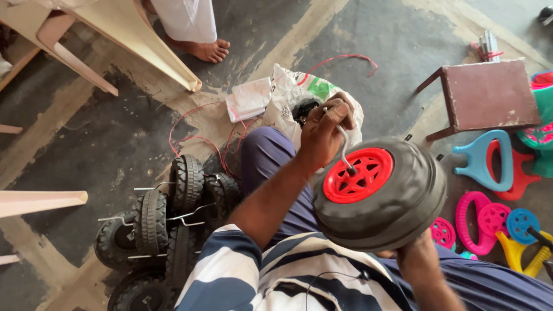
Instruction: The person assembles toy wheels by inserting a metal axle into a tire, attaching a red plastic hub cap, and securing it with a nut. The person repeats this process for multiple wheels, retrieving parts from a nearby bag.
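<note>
My left hand (325,131) is closed around a bent metal axle rod (344,151), whose lower end sits in the hub of a black rubber wheel (397,204) with a red plastic rim (358,175). My right hand (416,252) holds this wheel from underneath and is mostly hidden behind the tyre; only the wrist and the heel of the hand show. The wheel is tilted, with its red face turned up towards me, above my lap in dark blue trousers (266,155).
A pile of black wheels with metal axles (167,224) lies on the concrete floor at left. A white plastic bag (299,95) and red wire (196,138) lie ahead. A small wooden stool (489,95) and colourful plastic parts (489,167) are at right. Another person's bare foot (210,50) stands beside beige chair legs (144,46).
</note>
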